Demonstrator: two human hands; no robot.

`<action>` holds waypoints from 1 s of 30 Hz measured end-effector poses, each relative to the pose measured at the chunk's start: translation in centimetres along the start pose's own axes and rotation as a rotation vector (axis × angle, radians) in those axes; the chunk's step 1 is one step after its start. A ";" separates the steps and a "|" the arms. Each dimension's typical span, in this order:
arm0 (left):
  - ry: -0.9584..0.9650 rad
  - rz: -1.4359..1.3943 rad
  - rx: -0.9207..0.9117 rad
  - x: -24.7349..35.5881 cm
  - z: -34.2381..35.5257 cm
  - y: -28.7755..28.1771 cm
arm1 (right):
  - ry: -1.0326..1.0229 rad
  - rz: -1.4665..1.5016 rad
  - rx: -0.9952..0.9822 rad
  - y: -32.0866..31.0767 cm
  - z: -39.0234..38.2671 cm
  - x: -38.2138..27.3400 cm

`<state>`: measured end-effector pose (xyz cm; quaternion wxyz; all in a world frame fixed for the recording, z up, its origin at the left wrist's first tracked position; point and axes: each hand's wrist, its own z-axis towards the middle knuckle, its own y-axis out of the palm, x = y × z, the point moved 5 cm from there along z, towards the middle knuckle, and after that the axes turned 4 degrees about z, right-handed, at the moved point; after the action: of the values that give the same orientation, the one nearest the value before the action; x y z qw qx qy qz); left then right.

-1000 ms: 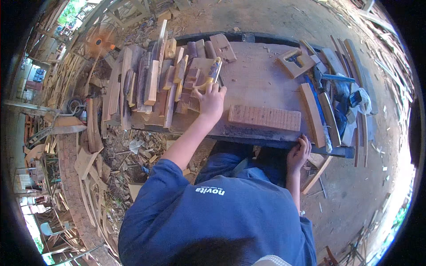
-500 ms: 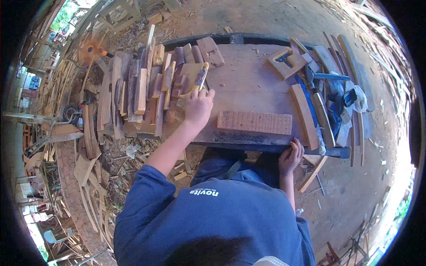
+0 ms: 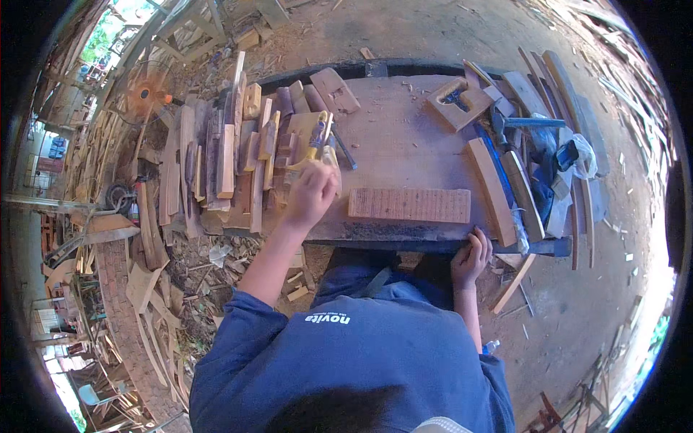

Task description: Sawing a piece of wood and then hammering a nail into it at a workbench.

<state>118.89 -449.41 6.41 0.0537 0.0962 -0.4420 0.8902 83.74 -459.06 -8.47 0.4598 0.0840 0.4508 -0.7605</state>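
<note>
My left hand (image 3: 312,193) is over the left half of the workbench, its fingers curled closed. A pale yellowish piece (image 3: 330,156) shows just above the knuckles; what the fingers hold is partly hidden. Right beyond the hand lies a yellow-and-blue handled tool (image 3: 317,134), with a thin dark metal bar (image 3: 344,150) beside it. My right hand (image 3: 471,258) rests on the bench's front edge, fingers loosely bent and slightly apart, holding nothing. Between the hands, a reddish-brown wooden block (image 3: 409,206) lies lengthwise near the front edge.
Wooden strips (image 3: 226,162) crowd the bench's left end. At the right are a curved wooden piece (image 3: 492,191), a hammer (image 3: 530,123), a plastic bag (image 3: 583,155) and a hollowed wooden block (image 3: 459,103). A fan (image 3: 146,94) stands at the far left; offcuts litter the ground.
My left hand has drawn back toward me and slightly left, away from the yellow-and-blue tool's upper part. The dark metal bar now shows more fully. My right hand stays on the edge.
</note>
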 end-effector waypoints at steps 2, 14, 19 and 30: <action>-0.061 -0.036 0.048 0.0 -0.3 -0.9 | -0.007 -0.012 0.010 0.0 -0.1 0.0; 0.159 0.369 0.152 -3.6 -6.3 -3.9 | -0.036 -0.039 0.016 0.2 0.2 -0.2; 0.209 0.385 -0.076 -2.3 -8.9 -2.0 | -0.045 -0.045 0.001 0.2 -0.1 0.0; -0.507 0.103 -0.274 -6.2 -4.3 1.7 | -0.036 -0.057 0.008 0.1 0.1 -0.5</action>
<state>124.09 -447.06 1.17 -0.0913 0.2847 -0.5617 0.7715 84.17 -458.87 -8.22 0.4456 0.0592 0.4414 -0.7766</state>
